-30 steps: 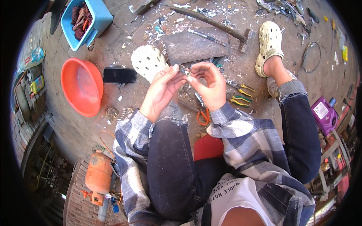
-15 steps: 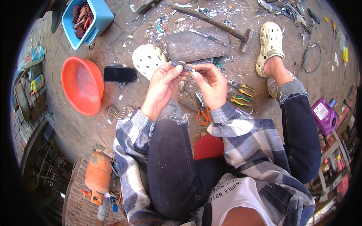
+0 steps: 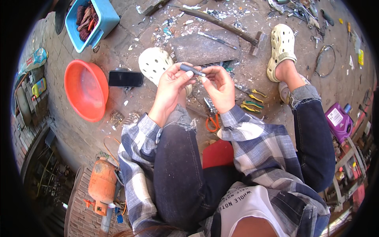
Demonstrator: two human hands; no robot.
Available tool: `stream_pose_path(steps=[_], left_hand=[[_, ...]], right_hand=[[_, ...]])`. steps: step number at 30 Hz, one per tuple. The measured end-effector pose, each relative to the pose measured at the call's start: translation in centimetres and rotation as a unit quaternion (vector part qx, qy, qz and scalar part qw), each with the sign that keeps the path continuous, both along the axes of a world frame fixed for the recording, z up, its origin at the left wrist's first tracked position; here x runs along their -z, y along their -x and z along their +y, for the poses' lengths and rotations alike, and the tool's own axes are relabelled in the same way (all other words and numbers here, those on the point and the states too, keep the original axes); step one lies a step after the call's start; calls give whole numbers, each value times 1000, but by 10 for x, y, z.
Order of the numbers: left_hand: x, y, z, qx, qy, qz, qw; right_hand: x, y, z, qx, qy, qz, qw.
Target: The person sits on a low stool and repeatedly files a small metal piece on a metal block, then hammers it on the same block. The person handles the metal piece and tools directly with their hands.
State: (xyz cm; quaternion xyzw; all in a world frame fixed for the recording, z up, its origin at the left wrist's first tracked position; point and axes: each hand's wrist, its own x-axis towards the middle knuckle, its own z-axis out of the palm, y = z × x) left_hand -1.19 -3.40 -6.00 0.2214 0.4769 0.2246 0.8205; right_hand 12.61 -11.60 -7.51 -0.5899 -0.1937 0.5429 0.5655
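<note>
Between both hands is a small dark-grey cylindrical piece (image 3: 190, 70) with a paler metal end, lying at a slant in front of my cream clog (image 3: 152, 61). My left hand (image 3: 169, 93) grips its grey body with fingers and thumb. My right hand (image 3: 219, 91) pinches the pale right end. Below them are scissors with orange handles (image 3: 212, 122) and pliers with yellow-green handles (image 3: 250, 106). Beyond lies a worn board (image 3: 185, 53) carrying a slim rod (image 3: 217, 40).
A red basin (image 3: 83, 89), black phone (image 3: 125, 78) and blue tub of rags (image 3: 108, 17) are left. A hammer (image 3: 258, 43) lies above, among debris. An orange gas cylinder (image 3: 100, 181) stands lower left. A purple jug (image 3: 337, 122), wire loop (image 3: 324, 59) and metal scraps (image 3: 294, 10) are right.
The grey piece has turned from a steep, mostly hidden position to a flatter slant, showing more of its body. Both hands have shifted slightly with it.
</note>
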Motion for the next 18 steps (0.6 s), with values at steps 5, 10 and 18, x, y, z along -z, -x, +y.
stream_pose_path(steps=[5, 10, 18], left_hand=[[-3, -4, -1, 16, -32, -4, 999], [-5, -7, -2, 45, -108, 36, 992], [4, -7, -5, 60, -159, 98, 981]], right_hand=[[0, -2, 2, -1, -6, -74, 997], [-1, -4, 5, 8, -22, -155, 988], [7, -5, 2, 16, -11, -189, 982]])
